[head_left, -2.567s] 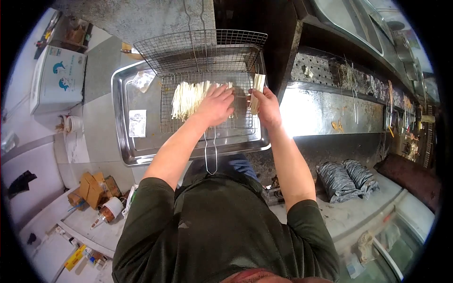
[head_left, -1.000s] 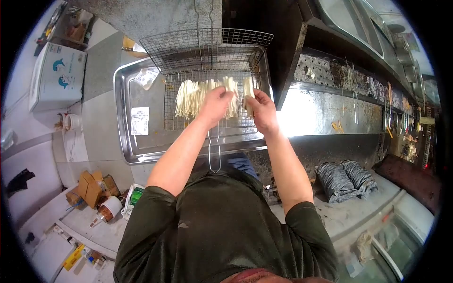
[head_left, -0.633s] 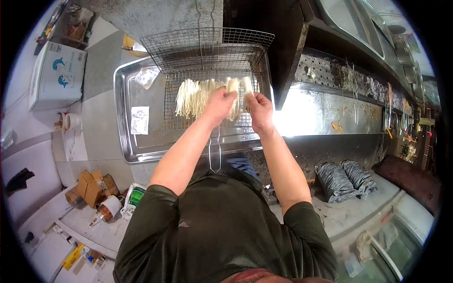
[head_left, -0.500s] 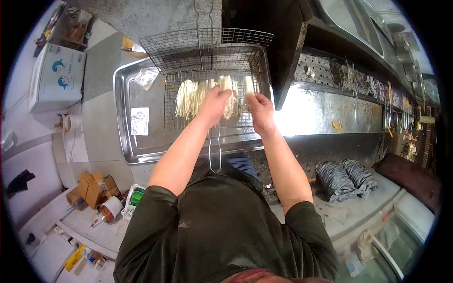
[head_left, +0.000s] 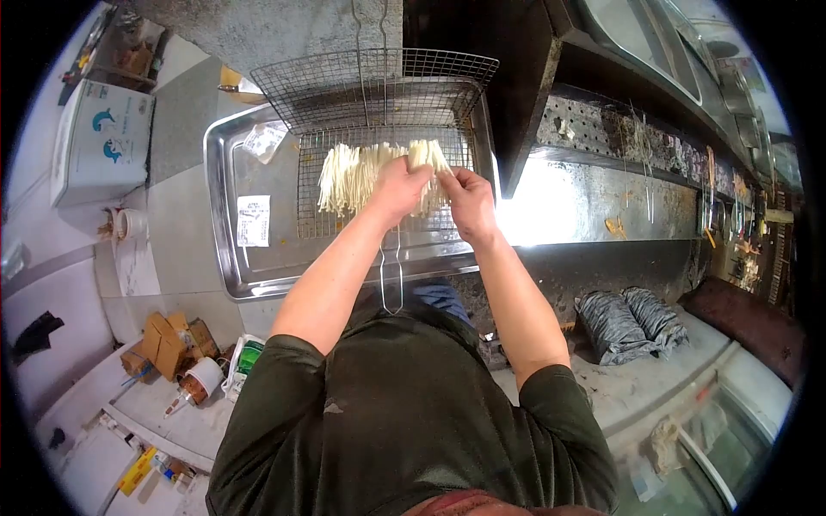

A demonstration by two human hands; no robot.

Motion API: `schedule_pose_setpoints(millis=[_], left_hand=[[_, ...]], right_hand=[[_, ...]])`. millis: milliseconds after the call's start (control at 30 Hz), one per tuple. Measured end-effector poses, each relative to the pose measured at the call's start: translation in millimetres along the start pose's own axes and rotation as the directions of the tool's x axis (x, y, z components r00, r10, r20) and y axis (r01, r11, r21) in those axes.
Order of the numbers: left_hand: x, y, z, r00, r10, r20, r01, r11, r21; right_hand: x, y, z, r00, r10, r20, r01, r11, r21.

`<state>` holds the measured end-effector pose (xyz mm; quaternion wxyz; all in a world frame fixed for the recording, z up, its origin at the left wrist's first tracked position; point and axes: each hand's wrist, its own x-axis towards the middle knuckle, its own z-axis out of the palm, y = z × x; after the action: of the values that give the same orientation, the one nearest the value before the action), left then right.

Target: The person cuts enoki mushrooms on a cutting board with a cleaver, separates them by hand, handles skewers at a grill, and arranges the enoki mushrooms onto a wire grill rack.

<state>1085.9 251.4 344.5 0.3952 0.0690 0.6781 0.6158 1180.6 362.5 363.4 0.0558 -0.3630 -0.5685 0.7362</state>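
An open wire grill basket (head_left: 310, 222) lies in a large metal tray (head_left: 221, 232), its lid (head_left: 301, 86) tilted up at the back. A row of pale, thin enoki-like strands (head_left: 344, 179) covers the basket's left and middle part. At the row's right end my left hand (head_left: 401, 187) is closed on a bundle of the strands (head_left: 423, 155). Close beside it, my right hand (head_left: 471, 203) pinches the right side of the strands, its fingertips nearly touching the left hand. The basket's wire handle (head_left: 391, 284) points toward my body.
A printed paper label (head_left: 253, 221) and a clear plastic packet (head_left: 264, 142) lie in the tray's left part. A knife-like item (head_left: 241, 84) rests behind the tray. Dark metal shelving (head_left: 533, 103) stands close on the right. Silvery bags (head_left: 615, 327) lie at lower right.
My right hand has moved left from the basket's right edge, bringing its separate bundle against the strands at my left hand. The left hand, earlier spread flat on the row, is now closed.
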Motion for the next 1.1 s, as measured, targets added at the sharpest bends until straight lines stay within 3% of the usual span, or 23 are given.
schedule_pose_setpoints(millis=[100, 233, 267, 367, 500, 700, 800, 900, 933, 1033, 1100], left_hand=[[-0.7, 5.6, -11.8, 0.993, -0.12, -0.02, 0.109, 0.948, -0.3], [-3.8, 11.6, -9.4, 0.991, -0.131, 0.032, 0.135, 0.966, -0.223], [1.7, 2.2, -5.5, 0.999, -0.053, 0.007, 0.054, 0.993, -0.108], [0.1, 1.7, 3.5, 0.996, -0.09, 0.001, 0.089, 0.984, -0.151], [5.0, -13.7, 1.6, 0.998, -0.069, 0.0, 0.069, 0.994, -0.082], [-12.9, 4.8, 2.0, 0.993, -0.093, 0.067, 0.099, 0.991, -0.088], [-16.1, -2.0, -0.7, 0.982, -0.176, 0.064, 0.182, 0.978, -0.102], [-20.6, 2.7, -18.4, 0.97, -0.229, 0.079, 0.242, 0.902, -0.357], [-23.3, 7.0, -22.0, 0.963, -0.25, 0.099, 0.269, 0.898, -0.349], [-23.3, 18.8, -9.6, 0.936, -0.347, -0.051, 0.344, 0.937, -0.056], [-3.3, -5.6, -0.2, 0.953, -0.302, -0.025, 0.301, 0.952, -0.048]], right_hand=[[11.5, 10.5, -6.6, 0.99, 0.017, -0.138, 0.01, 0.981, 0.195], [9.4, 15.9, -9.6, 1.0, 0.001, -0.013, 0.001, 0.99, 0.142], [9.8, 17.4, -9.9, 0.999, -0.001, 0.048, -0.006, 0.991, 0.134], [2.2, 7.2, -3.9, 0.997, -0.006, 0.075, 0.005, 1.0, 0.008], [2.1, 4.5, -6.1, 0.993, -0.064, 0.098, 0.095, 0.933, -0.348], [-7.0, 4.1, -10.1, 0.987, -0.098, 0.126, 0.134, 0.936, -0.324], [-6.8, 11.6, -11.7, 0.997, -0.037, 0.069, 0.051, 0.974, -0.22], [1.5, 18.8, -22.5, 0.99, 0.05, -0.135, -0.041, 0.997, 0.07], [1.1, 17.7, -27.2, 0.983, 0.123, -0.138, -0.109, 0.989, 0.105], [4.5, 29.7, -26.8, 0.984, 0.175, 0.038, -0.178, 0.98, 0.087], [7.8, 33.5, -19.9, 0.992, 0.124, 0.024, -0.126, 0.989, 0.082]])
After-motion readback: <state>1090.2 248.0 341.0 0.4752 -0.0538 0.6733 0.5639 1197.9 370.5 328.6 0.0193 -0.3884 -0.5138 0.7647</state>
